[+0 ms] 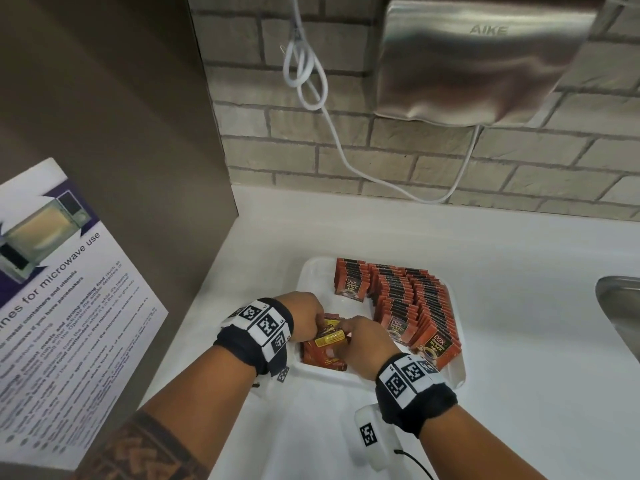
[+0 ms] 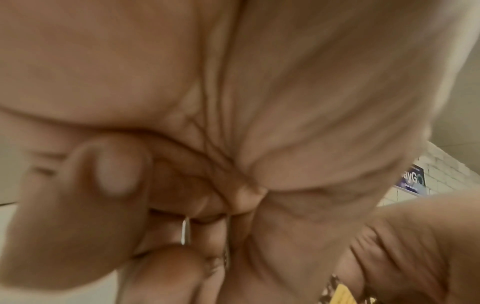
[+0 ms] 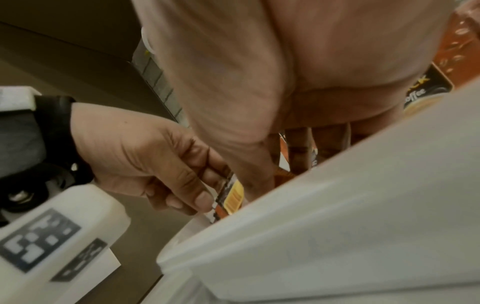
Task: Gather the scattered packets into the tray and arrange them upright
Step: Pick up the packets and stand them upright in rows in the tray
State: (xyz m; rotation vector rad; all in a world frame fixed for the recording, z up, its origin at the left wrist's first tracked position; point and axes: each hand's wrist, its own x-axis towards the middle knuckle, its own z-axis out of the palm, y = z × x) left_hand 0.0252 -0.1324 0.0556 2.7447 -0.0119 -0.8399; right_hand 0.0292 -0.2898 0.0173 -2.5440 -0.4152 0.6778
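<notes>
At the tray's (image 1: 313, 271) near-left corner, my left hand (image 1: 304, 315) and right hand (image 1: 363, 342) pinch a loose bunch of packets (image 1: 327, 341), squaring them to stand like the filed rows (image 1: 408, 306).

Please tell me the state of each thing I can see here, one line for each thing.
Left hand: grips the loose packets.
Right hand: grips the same packets.
Loose packets: lying flat in the tray.
Packet rows: upright, leaning, in the tray.
Tray: on the counter, part filled.
Cable: hanging, knotted.
</notes>
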